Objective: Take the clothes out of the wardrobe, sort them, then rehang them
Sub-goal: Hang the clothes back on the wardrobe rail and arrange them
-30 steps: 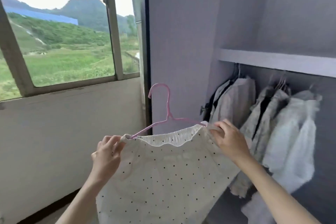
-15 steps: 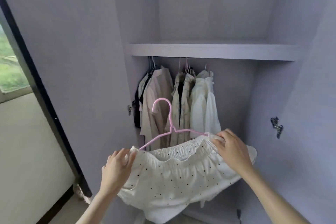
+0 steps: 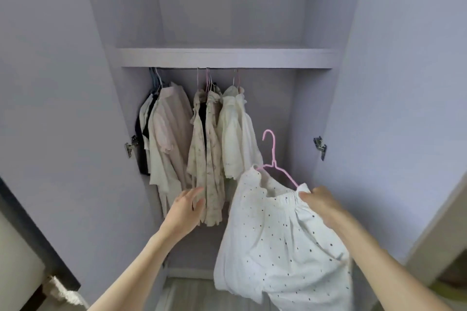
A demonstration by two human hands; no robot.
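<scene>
A white garment with small dark dots point(image 3: 283, 242) hangs from a pink hanger point(image 3: 274, 159) in front of the open wardrobe, low and to the right of the clothes on the rail. Its elastic waistband is threaded over the hanger's arms, and the hanger sits tilted, its hook pointing up toward the shelf. The right hand point(image 3: 322, 203) grips the waistband and the right end of the hanger together, fingers curled round the cloth. The left hand point(image 3: 187, 206) holds nothing; its fingers are stretched forward and slightly spread, their tips at the hem of a cream floral shirt point(image 3: 208, 154), though actual contact cannot be made out.

That shirt hangs in the middle of the rail. Just to its right hangs a white ruffled blouse point(image 3: 236, 131), and to its left a pale pink shirt point(image 3: 169, 129) with dark and white pieces behind it. All hang beneath a lavender shelf point(image 3: 225, 58). Metal hinges point(image 3: 319, 146) show on both side walls of the wardrobe point(image 3: 379, 83).
</scene>
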